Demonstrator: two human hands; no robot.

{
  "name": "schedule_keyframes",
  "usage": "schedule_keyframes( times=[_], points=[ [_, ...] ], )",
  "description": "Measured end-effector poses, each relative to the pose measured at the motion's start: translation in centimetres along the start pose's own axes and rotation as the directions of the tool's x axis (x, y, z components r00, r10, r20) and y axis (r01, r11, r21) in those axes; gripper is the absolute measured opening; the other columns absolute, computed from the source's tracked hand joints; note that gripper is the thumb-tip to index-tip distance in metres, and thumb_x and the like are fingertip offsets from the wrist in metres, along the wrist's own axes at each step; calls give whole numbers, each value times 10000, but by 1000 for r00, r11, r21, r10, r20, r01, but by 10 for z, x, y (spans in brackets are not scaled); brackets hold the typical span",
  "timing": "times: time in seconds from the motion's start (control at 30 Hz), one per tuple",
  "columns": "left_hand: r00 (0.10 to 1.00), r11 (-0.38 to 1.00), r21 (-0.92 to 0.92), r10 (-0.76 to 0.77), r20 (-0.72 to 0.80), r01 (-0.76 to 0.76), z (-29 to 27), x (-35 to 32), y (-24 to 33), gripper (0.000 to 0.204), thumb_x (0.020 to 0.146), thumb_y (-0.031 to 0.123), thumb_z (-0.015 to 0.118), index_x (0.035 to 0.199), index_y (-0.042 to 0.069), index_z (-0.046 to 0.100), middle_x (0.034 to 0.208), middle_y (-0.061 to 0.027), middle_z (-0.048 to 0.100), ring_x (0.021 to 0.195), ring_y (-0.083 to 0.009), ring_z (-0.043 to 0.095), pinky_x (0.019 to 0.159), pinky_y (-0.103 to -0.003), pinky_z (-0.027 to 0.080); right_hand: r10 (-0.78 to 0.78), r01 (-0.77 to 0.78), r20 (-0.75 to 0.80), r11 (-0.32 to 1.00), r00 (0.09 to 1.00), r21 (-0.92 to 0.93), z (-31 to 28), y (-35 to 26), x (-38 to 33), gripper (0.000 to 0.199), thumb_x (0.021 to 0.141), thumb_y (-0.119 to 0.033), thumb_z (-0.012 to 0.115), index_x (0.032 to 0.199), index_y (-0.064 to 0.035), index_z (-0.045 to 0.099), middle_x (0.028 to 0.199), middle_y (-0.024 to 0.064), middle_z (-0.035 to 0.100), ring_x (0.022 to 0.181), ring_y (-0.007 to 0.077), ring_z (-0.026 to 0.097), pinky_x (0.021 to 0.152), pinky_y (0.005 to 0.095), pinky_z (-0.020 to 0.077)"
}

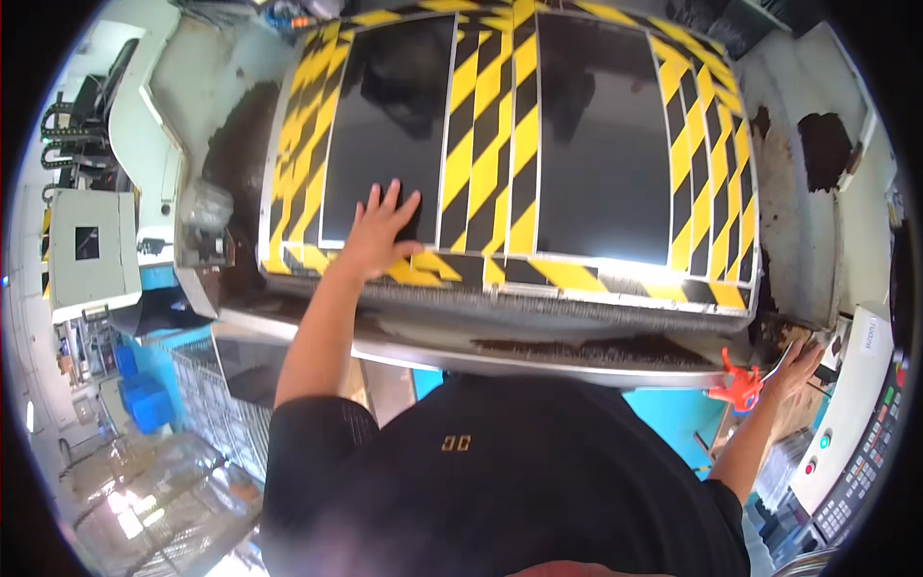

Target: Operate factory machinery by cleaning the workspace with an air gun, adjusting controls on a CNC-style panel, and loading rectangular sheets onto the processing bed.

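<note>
My left hand (pixel 378 236) lies flat with its fingers spread. It rests on the near end of the left glossy black sheet (pixel 389 125), across its lower border. A second black sheet (pixel 604 144) lies to the right. Both sheets are framed by yellow-and-black striped tape (pixel 478 144) on a raised machine bed. Far to the right, my right hand (pixel 794 370) reaches to the edge of the control panel (pixel 846 423), its fingers stretched out. What its fingertips touch is too small to make out. Beside that wrist is a red tool (pixel 740 385), perhaps an air gun.
A metal trough edge (pixel 538 367) runs between my body and the bed. Stained machine walls rise at both sides. A grey box (pixel 93 245) stands at the left, with blue bins (pixel 146 399) and a clear-wrapped stack (pixel 154 481) below it.
</note>
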State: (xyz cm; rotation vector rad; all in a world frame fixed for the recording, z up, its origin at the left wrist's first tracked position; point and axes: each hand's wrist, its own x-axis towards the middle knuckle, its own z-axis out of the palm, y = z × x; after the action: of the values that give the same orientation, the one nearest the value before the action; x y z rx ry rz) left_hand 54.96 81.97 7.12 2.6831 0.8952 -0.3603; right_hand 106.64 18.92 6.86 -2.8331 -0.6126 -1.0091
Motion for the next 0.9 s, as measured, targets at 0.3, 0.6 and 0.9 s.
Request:
schedule_keyframes(
  times=[0.3,0.6,0.9],
  points=[
    [998,999,29,-39,53,37,-8,-10,9,852,807,433,715,1514,275,266,1604,-126,104,1455,-431,86,1141,-592,168,-76,78,-44,997,996,28,-7,-5,0,587,968,-367,547,1405,2,416,1437,278,396,1321,418,398,1103,464,331],
    [999,999,36,-33,38,32,-26,-3,21,746,829,400,701,1469,228,359,1553,-183,216,1421,-440,206,1127,-581,224,-19,16,-81,999,997,-33,-8,-14,0,642,938,-438,579,1435,-73,400,1418,298,400,1311,436,394,1087,503,328],
    [956,976,177,-71,-286,125,19,78,46,785,945,597,380,1500,61,235,1567,-200,186,1458,-397,117,1136,-613,115,16,-17,-58,1000,998,-14,-9,-18,-3,635,928,-452,589,1409,-68,433,1396,301,427,1306,441,402,1069,510,345]
  ],
)
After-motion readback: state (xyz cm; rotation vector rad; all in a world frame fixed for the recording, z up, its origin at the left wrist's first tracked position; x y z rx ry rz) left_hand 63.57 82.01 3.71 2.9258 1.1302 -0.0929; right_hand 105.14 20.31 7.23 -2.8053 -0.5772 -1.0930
